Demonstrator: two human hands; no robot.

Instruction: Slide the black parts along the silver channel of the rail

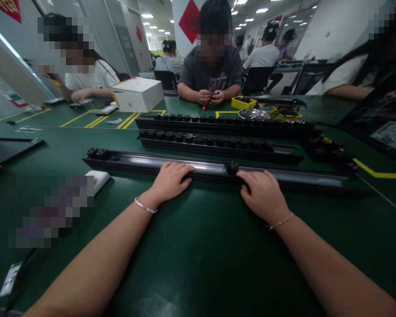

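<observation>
Both hands, left hand (169,179) and right hand (263,193), rest flat on the black rail (211,169).

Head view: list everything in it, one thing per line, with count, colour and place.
Table: one, green with yellow lines, fills the foreground.
Rails: three long black ones lying across the table; near rail, middle rail, far rail.
Small parts: many, black, seated in rows along the middle and far rails; one loose part on the near rail.
Box: one, white, far left of centre.
Trays: two, yellow, beyond the far rail.
Bowl: one, metal, beside the trays.
Co-workers: several seated around the table and behind; one opposite in a dark shirt.
Hands: left hand and right hand, both resting on the near rail, each wrist with a thin bracelet.
</observation>
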